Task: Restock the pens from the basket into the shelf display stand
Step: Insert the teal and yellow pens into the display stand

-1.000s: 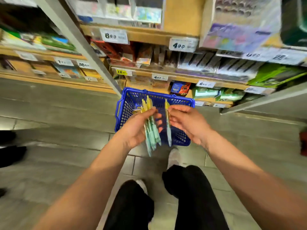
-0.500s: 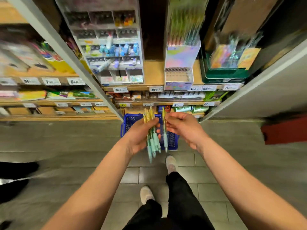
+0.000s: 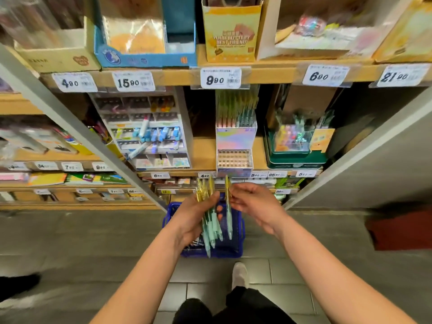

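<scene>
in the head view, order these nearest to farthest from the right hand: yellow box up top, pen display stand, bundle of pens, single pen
1. single pen: pinched by the right hand itself.
2. bundle of pens: just to its left, gripped in the left hand.
3. pen display stand: on the shelf ahead.
4. yellow box: one shelf higher.

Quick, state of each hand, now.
Left hand: grips a bunch of pens.
Right hand: pinches a single pen.
</scene>
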The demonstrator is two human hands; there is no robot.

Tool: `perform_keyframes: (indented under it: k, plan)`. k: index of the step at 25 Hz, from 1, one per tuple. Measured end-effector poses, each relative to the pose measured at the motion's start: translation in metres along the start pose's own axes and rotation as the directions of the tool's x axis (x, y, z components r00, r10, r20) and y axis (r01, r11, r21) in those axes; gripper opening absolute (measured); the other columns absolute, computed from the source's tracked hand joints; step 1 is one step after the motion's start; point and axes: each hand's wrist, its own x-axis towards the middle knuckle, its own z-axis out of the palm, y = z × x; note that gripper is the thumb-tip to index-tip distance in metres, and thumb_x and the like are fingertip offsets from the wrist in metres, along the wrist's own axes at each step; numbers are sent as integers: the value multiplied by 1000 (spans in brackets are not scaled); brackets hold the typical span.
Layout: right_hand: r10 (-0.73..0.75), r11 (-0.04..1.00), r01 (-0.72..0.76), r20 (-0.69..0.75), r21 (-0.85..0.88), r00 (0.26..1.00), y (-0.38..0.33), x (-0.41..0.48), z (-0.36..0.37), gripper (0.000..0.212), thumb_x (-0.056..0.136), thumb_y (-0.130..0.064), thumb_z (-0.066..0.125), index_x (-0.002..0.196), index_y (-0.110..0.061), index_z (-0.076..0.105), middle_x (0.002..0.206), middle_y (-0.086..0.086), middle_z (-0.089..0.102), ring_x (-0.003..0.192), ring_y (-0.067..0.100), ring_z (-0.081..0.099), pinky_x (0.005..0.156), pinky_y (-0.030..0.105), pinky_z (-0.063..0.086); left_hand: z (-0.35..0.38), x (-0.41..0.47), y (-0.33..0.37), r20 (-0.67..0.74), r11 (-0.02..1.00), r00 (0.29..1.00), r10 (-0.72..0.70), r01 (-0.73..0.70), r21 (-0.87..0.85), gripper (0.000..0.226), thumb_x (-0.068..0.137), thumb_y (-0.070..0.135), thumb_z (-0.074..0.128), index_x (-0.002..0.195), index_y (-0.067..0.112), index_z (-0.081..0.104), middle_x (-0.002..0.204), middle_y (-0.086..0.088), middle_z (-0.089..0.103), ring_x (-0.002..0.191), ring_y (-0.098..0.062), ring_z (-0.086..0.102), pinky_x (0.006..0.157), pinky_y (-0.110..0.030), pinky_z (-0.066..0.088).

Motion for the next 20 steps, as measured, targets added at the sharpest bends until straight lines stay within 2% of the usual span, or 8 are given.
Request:
perform_keyframes:
  k: [5,8,12,14,17,20]
  plan:
    - [-12,1000,12,24,-22,1000,-22,31,-13,11,94,-9,68,104,-6,71,94,9,77,82,14,74,73,21,58,18,24,20,-22,997,998,58,-59,-49,30,84,17,74,108,1,66,82,-11,72,66,-19,67,63,-31,60]
    - [-41,999,41,-17,-6,999,-35,53,-20,18,92,-12,70,109,-5,71,96,7,77,82,15,74,73,22,58,18,47,33,-2,997,997,71,-71,-34,30,89,18,72,113,1,65,82,-9,71,63,-17,66,60,-28,60]
    - [-78,997,78,-65,-3,995,-38,83,-25,17,92,-12,71,107,-6,71,90,7,75,83,16,73,78,25,59,12,85,49,11,997,997,73,-74,11,40,84,28,77,116,6,66,85,-6,71,65,-17,66,61,-30,60]
    - [-148,989,147,-92,-15,985,-49,102,-29,13,94,-8,67,106,-2,70,86,8,74,81,17,72,78,25,60,9,106,55,20,996,996,88,-88,22,45,83,30,78,121,10,65,86,-6,69,67,-16,65,63,-31,58]
    - [-351,934,321,-249,-155,903,-88,130,-42,9,96,-7,63,100,-4,70,82,8,76,79,18,72,79,26,60,7,132,61,49,996,995,86,-88,24,42,88,25,76,123,7,63,88,-8,69,69,-17,64,62,-31,58]
    - [-585,786,372,-398,-494,707,-128,156,-53,19,94,-12,62,78,-19,69,74,-5,76,70,3,70,65,17,51,11,147,63,79,994,993,93,-97,50,26,92,23,73,112,8,65,87,-8,69,66,-17,64,58,-31,58]
